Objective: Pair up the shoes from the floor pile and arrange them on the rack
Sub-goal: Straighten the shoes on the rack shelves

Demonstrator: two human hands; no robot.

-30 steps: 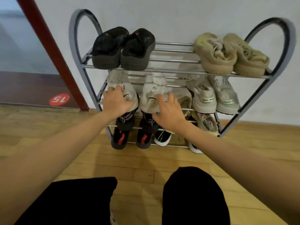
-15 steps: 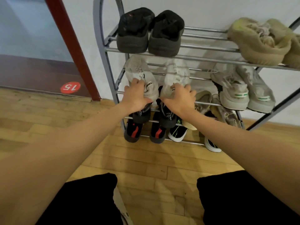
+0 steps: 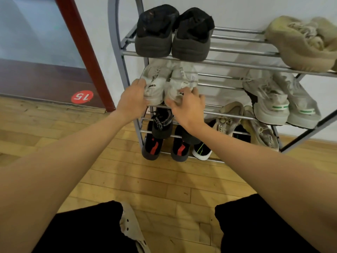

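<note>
A grey metal shoe rack (image 3: 237,62) stands against the white wall. Two worn white sneakers sit side by side at the left of its middle shelf. My left hand (image 3: 133,99) grips the heel of the left white sneaker (image 3: 154,81). My right hand (image 3: 187,106) grips the heel of the right white sneaker (image 3: 183,79). The two sneakers touch each other, toes pointing at the wall.
Black shoes (image 3: 173,31) and a tan pair (image 3: 302,42) rest on the top shelf. Grey sneakers with green stripes (image 3: 279,103) fill the middle right. Black-and-red shoes (image 3: 164,143) and beige ones (image 3: 255,128) sit lower. A red door frame (image 3: 83,52) stands left, my knees below.
Both hands have slid the two white sneakers closer together and further onto the middle shelf. The camera has moved nearer and to the left.
</note>
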